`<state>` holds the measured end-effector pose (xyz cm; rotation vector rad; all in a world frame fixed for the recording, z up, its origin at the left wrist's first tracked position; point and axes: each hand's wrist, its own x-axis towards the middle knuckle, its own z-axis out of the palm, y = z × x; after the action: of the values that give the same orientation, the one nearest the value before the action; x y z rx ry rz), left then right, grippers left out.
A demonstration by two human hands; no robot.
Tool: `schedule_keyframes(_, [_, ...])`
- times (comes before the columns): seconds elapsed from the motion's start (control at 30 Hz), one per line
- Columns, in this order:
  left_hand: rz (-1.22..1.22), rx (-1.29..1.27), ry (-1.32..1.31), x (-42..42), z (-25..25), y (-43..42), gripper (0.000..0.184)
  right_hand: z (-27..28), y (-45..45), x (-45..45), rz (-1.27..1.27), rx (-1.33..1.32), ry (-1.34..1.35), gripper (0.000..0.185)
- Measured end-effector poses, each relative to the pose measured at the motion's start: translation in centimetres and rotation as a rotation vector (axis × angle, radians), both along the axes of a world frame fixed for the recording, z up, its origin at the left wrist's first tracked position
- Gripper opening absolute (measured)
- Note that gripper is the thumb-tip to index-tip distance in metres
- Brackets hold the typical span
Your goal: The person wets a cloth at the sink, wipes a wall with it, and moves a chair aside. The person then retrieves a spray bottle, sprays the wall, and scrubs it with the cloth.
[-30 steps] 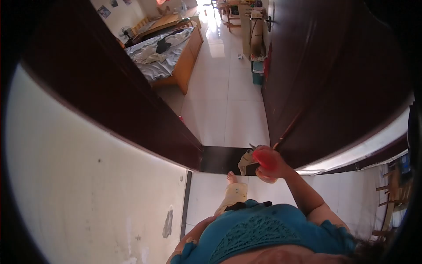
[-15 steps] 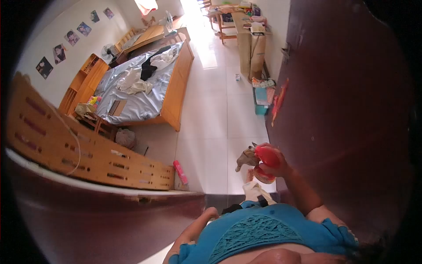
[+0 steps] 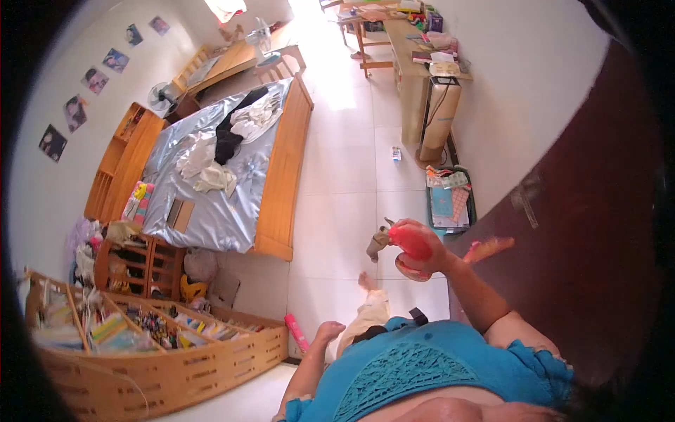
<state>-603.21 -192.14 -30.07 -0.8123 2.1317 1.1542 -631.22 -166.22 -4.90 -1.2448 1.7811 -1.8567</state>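
In front of my body, my right hand (image 3: 427,245) is closed round a red object (image 3: 411,241) with a rounded, tan-edged lower part. A brownish-grey cloth-like thing (image 3: 378,244) hangs at the fingertips of the same hand, with a small dark tip sticking out above it; I cannot tell exactly what it is. My left hand (image 3: 330,331) is low beside my waist, near the light trousers (image 3: 365,318), its fingers curled in. Whether it holds anything is hidden.
A bed (image 3: 239,184) with clothes stands on the left, a wooden shelf (image 3: 204,369) nearer. A pink bottle (image 3: 297,333) stands by it. On the right are a bin (image 3: 451,228), a desk (image 3: 409,70) and the dark door (image 3: 576,232). A small box (image 3: 396,154) lies ahead.
I have moved from the doorway into the room, and more of the bed and shelf shows. The right hand keeps its hold on the red object and cloth-like thing. The left hand has come into view.
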Motion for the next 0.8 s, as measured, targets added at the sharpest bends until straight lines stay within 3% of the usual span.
schedule_keyframes(0.1, [-0.134, -0.035, -0.068, -7.3, -2.4, -5.9, 0.035, -1.5, -3.5, -7.4, -0.065, -0.109, 0.166, 0.052])
schedule_keyframes(0.17, [-0.193, 0.022, -0.019, -14.2, -5.0, -10.0, 0.035, -1.3, -5.0, -11.8, -0.111, -0.021, 0.120, 0.052])
schedule_keyframes(0.2, [-0.099, 0.003, -0.027, -18.2, -3.0, -10.9, 0.034, -1.1, -6.2, -13.8, -0.172, -0.039, 0.053, 0.048])
schedule_keyframes(0.27, [-0.255, -0.091, 0.003, -27.4, -2.2, -13.9, 0.033, 0.7, -7.8, -18.5, -0.138, -0.025, 0.136, 0.046])
schedule_keyframes(0.33, [-0.370, -0.179, 0.147, -36.2, -0.9, -16.1, 0.034, 0.9, -8.8, -22.5, -0.194, 0.039, 0.036, 0.044])
schedule_keyframes(0.4, [-0.231, -0.094, 0.198, -45.2, 2.1, -17.4, 0.036, 0.6, -10.0, -27.0, -0.223, 0.019, -0.019, 0.043])
schedule_keyframes(0.6, [-0.214, -0.042, 0.407, -70.2, 7.1, -20.1, 0.033, -2.0, -13.9, -44.3, -0.136, -0.018, 0.048, 0.044])
schedule_keyframes(0.7, [-0.289, -0.057, 0.454, -79.3, 9.6, -21.1, 0.032, -2.7, -17.1, -52.3, -0.086, -0.074, 0.087, 0.044])
schedule_keyframes(0.8, [-0.280, -0.015, 0.457, -87.4, 11.1, -21.9, 0.032, -2.0, -19.5, -59.6, -0.078, 0.048, 0.099, 0.044])
